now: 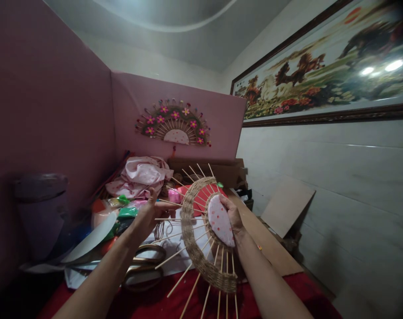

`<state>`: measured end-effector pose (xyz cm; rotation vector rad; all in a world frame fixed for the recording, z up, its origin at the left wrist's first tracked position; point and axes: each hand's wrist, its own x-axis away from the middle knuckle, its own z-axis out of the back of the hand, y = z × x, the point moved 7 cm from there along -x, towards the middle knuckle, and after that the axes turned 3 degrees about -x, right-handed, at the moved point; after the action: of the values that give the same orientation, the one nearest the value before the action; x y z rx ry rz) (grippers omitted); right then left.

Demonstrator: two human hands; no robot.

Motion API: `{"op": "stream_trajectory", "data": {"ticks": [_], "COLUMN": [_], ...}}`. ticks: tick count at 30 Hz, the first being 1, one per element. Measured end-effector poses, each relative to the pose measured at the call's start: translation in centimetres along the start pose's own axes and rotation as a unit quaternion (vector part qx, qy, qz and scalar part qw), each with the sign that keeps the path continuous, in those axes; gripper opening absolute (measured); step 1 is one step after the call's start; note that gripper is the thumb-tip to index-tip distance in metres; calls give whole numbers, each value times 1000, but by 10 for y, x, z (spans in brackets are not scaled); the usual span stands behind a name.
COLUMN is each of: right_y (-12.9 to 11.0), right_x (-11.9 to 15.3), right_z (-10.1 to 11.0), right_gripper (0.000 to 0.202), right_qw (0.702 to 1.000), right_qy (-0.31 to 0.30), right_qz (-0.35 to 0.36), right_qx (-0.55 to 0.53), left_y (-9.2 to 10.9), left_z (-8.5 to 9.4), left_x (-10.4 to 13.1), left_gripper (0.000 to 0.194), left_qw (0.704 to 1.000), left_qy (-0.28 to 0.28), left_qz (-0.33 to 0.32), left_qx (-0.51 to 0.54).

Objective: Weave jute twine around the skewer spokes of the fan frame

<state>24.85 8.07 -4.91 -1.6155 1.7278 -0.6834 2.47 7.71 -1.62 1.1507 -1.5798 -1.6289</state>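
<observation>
A half-round fan frame (192,239) of thin wooden sticks, with a woven band of brown twine across them, is held tilted above the table. Its flat half-circle base (219,221) is covered in white cloth with red dots. My right hand (233,215) grips this base, thumb on the cloth. At the left stick ends is my left hand (156,208), thumb raised and fingers stretched out behind the sticks. Whether those fingers touch a stick I cannot tell. Loose brown twine (160,230) lies below the left hand.
Large scissors (143,261) lie on the red tablecloth (175,294). Bags of coloured material (126,212) and crumpled pink cloth (143,175) are at the left. A finished-looking flowered fan (175,124) hangs on the pink panel (218,133). Brown board (268,243) lies at the right.
</observation>
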Motion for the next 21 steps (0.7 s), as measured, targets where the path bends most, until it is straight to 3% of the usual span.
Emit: {"op": "stream_trajectory", "data": {"ticks": [4,11,21], "right_y": [-3,-12,-14], "right_x": [1,-2,-7], "right_z": [0,5,13], "right_gripper": [22,19,23], "right_qw": [1000,995,992], "right_qy": [-1,22,44], "right_qz": [24,90,111], "right_qx": [17,26,32], "left_y": [0,11,14], "left_z": [7,12,13], "left_x": [-1,-1,-1], "left_gripper": [75,39,31], "left_qw": [999,981,964], "left_qy": [30,103,122], "left_qz": [-8,-58,-90], "left_qx": [-36,-154,-217]}}
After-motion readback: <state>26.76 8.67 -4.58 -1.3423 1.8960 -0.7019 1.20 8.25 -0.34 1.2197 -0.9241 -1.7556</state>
